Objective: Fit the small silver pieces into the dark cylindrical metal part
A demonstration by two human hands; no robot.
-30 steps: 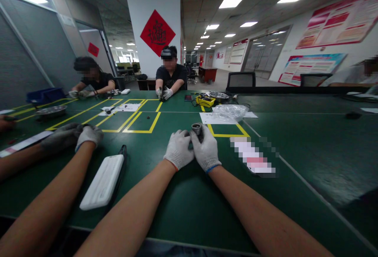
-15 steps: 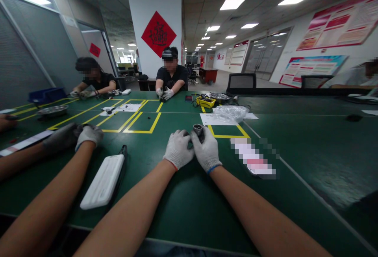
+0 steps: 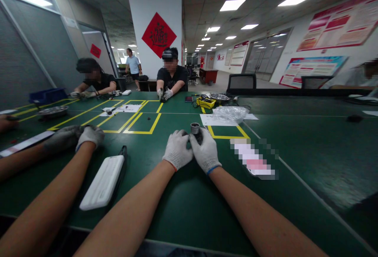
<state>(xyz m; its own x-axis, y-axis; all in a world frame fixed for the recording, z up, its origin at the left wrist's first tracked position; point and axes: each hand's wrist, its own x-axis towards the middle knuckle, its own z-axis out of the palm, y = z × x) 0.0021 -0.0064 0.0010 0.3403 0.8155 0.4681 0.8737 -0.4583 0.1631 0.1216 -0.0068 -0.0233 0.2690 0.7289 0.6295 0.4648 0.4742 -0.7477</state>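
Observation:
A small dark metal part with a round, hollow, cup-like silver top (image 3: 195, 128) sticks up between my gloved hands, above the green table (image 3: 183, 217). My right hand (image 3: 204, 149) is closed around its body from the right, thumb on the near side. From the left, my left hand (image 3: 178, 147) is closed with its fingertips against the lower part of the same piece. Both gloves are white knit. The lower end of the part is hidden by my fingers.
A white power bank (image 3: 102, 182) on a dark item lies left of my forearm, beside a co-worker's gloved hands (image 3: 88, 137). A blurred-out phone-shaped item (image 3: 254, 160) lies right. Ahead are yellow tape frames (image 3: 138, 132), a plastic bag (image 3: 230, 114) and a yellow tray (image 3: 206, 102).
The metal part's top has tipped a little to the left, and its rim stands more upright. My hands stay in nearly the same place. A walking person has appeared in the background.

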